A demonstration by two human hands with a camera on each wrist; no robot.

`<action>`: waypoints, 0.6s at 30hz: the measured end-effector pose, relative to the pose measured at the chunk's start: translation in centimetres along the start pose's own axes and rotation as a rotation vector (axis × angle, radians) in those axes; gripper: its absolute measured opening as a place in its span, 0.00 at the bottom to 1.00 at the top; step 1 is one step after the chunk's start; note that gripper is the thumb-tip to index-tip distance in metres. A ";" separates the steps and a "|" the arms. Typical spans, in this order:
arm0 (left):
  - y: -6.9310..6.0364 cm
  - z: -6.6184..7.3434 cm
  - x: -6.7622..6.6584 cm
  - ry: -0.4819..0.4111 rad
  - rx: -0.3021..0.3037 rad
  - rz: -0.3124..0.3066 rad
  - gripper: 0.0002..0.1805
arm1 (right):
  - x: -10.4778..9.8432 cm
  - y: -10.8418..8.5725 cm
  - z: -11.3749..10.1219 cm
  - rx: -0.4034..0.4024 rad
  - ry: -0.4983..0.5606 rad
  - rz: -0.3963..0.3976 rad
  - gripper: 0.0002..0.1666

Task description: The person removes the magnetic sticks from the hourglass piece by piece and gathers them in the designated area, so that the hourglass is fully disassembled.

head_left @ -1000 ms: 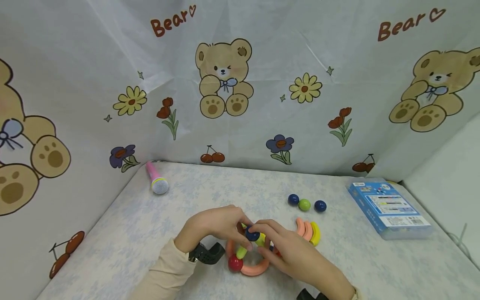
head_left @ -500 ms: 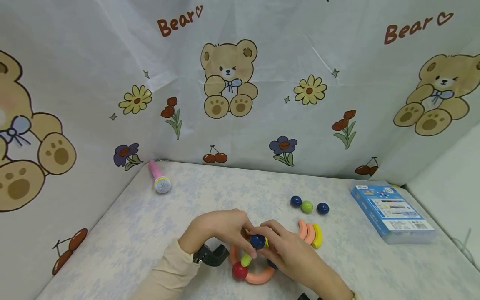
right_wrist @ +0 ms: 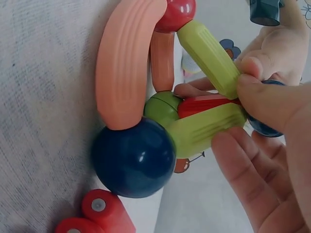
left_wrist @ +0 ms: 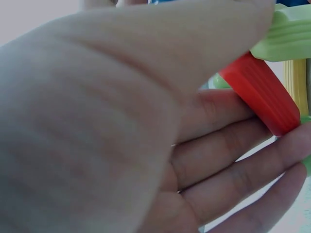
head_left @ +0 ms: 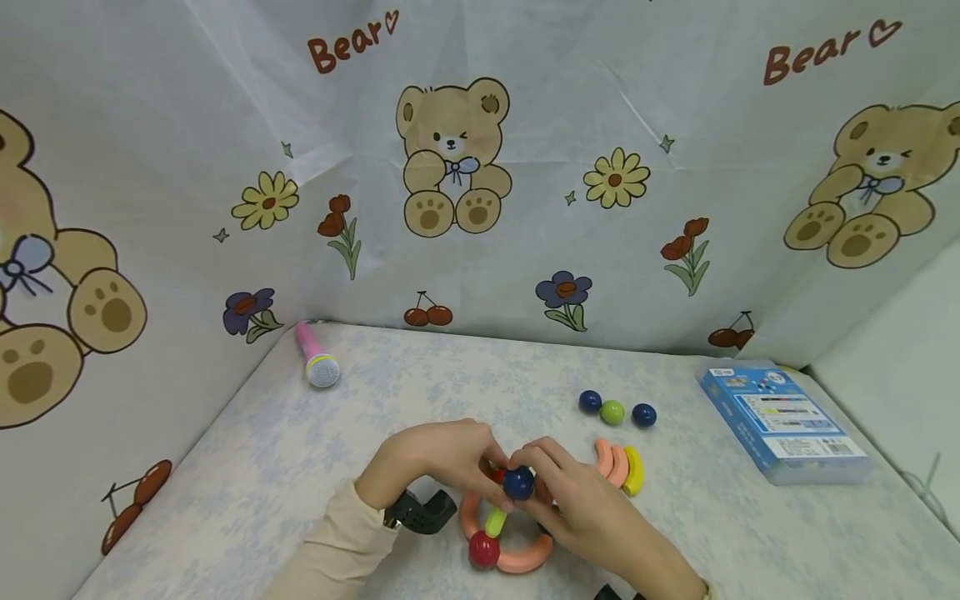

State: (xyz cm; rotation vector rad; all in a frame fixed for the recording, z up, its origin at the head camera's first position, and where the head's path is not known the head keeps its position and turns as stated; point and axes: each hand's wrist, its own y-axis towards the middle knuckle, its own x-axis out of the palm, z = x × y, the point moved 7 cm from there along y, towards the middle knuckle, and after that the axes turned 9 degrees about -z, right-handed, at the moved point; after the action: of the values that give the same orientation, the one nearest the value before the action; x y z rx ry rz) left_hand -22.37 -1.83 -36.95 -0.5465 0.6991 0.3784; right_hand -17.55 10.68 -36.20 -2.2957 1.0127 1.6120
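We observe both hands at the lower centre of the head view, at a toy point(head_left: 525, 560) of rods and balls on the bench point(head_left: 420, 375). The right hand point(head_left: 573, 492) is clamped on a blue ball point(head_left: 518, 483); the left hand point(head_left: 450, 454), just beside, has closed on a red rod point(left_wrist: 262, 94). Two green rods point(right_wrist: 208, 58) run towards the ball — we note the right thumb hides their ends. A blue box point(head_left: 787, 421) lies at right.

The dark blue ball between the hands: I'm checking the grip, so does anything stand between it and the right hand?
Nothing visible does: in the head view, the right hand has finger and thumb directly at the dark blue ball, with no other piece between.
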 end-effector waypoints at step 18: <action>-0.2 -0.5 0.0 -0.039 -0.024 -0.002 0.22 | -0.1 -0.2 0.1 -0.021 0.064 -0.027 0.24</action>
State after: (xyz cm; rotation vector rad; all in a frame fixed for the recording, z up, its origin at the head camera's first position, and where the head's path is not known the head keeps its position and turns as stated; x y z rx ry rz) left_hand -22.54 -2.26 -37.21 -0.5607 0.6566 0.3946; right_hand -17.57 10.93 -36.18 -2.3786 0.9789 1.5558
